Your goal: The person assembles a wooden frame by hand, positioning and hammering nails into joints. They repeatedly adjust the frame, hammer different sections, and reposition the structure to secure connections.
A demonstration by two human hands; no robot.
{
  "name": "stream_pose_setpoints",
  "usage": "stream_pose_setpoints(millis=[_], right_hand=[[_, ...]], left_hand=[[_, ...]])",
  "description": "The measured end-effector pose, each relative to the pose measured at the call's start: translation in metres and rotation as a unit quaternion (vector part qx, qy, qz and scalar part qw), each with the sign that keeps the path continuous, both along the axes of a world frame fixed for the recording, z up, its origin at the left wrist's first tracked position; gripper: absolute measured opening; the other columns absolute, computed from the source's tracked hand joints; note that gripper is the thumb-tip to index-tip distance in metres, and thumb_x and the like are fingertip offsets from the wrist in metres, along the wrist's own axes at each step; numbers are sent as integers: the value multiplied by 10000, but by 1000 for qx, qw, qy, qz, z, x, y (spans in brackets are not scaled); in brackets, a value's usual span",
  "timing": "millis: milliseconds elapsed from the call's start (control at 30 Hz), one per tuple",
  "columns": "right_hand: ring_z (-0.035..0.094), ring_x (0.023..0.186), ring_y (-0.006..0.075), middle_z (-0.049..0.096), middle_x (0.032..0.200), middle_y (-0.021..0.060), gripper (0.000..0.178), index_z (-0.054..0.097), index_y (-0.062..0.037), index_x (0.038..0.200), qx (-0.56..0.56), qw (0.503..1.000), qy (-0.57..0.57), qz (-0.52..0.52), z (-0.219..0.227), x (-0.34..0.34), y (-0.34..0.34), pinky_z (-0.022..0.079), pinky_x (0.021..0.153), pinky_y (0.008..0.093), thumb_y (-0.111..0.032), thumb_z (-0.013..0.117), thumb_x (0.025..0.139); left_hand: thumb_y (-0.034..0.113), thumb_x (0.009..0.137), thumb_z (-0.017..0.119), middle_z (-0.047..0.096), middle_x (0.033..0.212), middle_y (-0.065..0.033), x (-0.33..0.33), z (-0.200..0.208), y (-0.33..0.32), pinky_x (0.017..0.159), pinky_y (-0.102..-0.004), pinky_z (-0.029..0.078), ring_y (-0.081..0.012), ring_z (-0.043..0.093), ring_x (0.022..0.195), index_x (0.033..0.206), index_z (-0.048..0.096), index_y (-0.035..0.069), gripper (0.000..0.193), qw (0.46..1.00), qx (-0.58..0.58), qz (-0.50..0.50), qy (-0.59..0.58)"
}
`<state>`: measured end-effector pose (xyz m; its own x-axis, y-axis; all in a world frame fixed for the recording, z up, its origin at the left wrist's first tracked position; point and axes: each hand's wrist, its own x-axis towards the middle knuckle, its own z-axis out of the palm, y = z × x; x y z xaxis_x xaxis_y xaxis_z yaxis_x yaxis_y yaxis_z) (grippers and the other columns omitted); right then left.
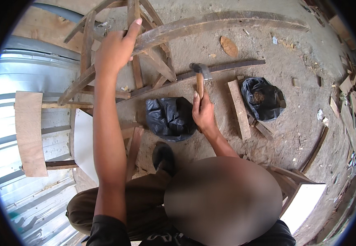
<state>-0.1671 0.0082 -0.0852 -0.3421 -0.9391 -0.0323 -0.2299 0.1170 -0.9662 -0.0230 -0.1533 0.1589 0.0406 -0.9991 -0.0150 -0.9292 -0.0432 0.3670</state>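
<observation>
My left hand [114,51] is stretched far forward, its fingers closed round a long wooden beam [210,25] with the thumb along the top. The beam runs from the lower left across to the upper right. Beneath it stands a wooden frame of crossed, slanting pieces [137,74]. My right hand [203,110] grips a hammer [200,84] by its wooden handle, with the dark metal head upward and apart from the beam. Just left of the right hand is a black plastic bag [170,119] on the ground.
A second black bag [263,99] lies at the right beside a short plank [239,110]. A thin dark strip of wood [223,67] lies beyond the hammer. Corrugated metal sheets [5,119] line the left; wood scraps [352,110] pile up at the far right. My shoe [163,157] is below the near bag.
</observation>
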Motion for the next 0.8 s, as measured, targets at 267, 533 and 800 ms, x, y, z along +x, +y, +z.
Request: stream_pose_setpoints(millis=[267, 533, 800], right_hand=[[623, 662, 477, 587, 640, 272, 296, 503, 20, 893, 32, 998, 39, 40, -5, 1, -6, 476, 547, 505, -259, 520, 991], [606, 734, 516, 592, 688, 317, 301, 479, 32, 906, 70, 990, 74, 98, -26, 5, 3, 469, 598, 558, -256, 511, 990], [601, 724, 519, 599, 719, 332, 318, 491, 40, 876, 56, 995, 41, 68, -15, 11, 5, 466, 602, 562, -259, 535, 976]], left_hand=[[711, 880, 377, 614, 575, -95, 1, -2, -1, 704, -365, 494, -225, 674, 582, 649, 641, 21, 774, 1000, -6, -3, 14], [706, 884, 381, 610, 579, -96, -6, 0, -2, 710, -363, 492, -226, 672, 578, 645, 636, 27, 764, 1000, -8, 13, 13], [707, 884, 378, 615, 578, -108, -6, 1, -2, 706, -361, 493, -231, 673, 581, 668, 651, 20, 770, 1000, -1, 2, 14]])
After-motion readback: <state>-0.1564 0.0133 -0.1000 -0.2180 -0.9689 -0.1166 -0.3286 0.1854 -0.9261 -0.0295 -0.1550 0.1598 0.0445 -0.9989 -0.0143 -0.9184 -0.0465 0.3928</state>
